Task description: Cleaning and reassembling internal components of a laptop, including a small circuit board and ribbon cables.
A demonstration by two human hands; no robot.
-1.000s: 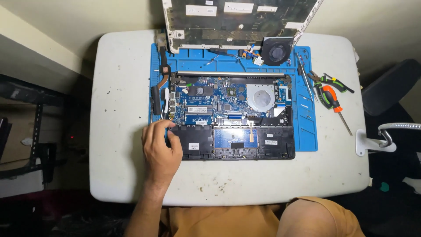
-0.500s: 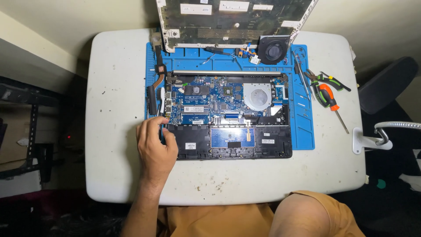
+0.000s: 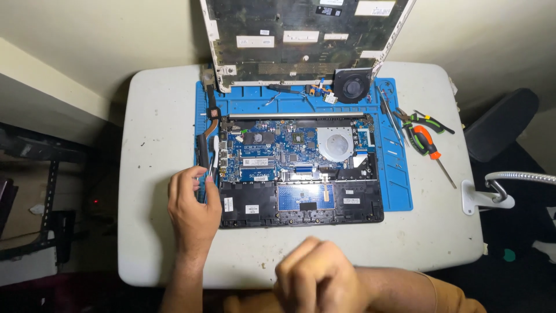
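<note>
An opened laptop base [image 3: 301, 203] with a bare blue motherboard [image 3: 278, 152] lies on a blue work mat [image 3: 398, 191] on a white table [image 3: 156, 145]. My left hand [image 3: 194, 208] sits at the laptop's left front corner. Its fingertips pinch the lower end of a dark strip part [image 3: 202, 156] lying along the mat's left edge. My right hand [image 3: 317, 275] is a blurred closed fist raised in front of the table's near edge, with nothing seen in it.
The removed laptop cover [image 3: 301, 40] leans against the wall behind the mat. A loose black fan [image 3: 351, 86] lies at the mat's back right. Green-handled pliers [image 3: 427, 122] and an orange screwdriver [image 3: 430, 148] lie to the right. A gooseneck lamp clamp [image 3: 492, 200] grips the right edge.
My left hand slid off the laptop's front left corner to the mat's left edge, its fingers now on the dark strip. My right fist has come into view at the bottom.
</note>
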